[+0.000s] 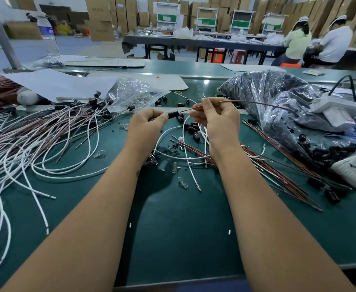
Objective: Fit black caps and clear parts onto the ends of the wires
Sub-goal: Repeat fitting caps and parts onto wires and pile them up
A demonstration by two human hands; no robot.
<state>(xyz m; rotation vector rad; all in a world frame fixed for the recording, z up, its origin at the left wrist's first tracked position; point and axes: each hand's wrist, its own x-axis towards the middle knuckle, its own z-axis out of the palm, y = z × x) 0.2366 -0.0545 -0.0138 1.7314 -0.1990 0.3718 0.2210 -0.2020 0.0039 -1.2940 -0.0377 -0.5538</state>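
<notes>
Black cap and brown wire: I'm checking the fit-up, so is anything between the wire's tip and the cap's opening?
Nothing visible. The left hand pinches the black cap; the right hand pinches the brown wire, whose tip points at the cap across a short open gap.

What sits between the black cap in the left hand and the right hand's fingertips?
In the head view, only the brown wire's bare tip bridges the black cap and the right hand.

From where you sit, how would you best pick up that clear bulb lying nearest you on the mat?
Pinch the clear bulb across its rounded glass body, coming straight down from above. It lies flat on the green mat, apart from the wires, so its sides look free.
</notes>
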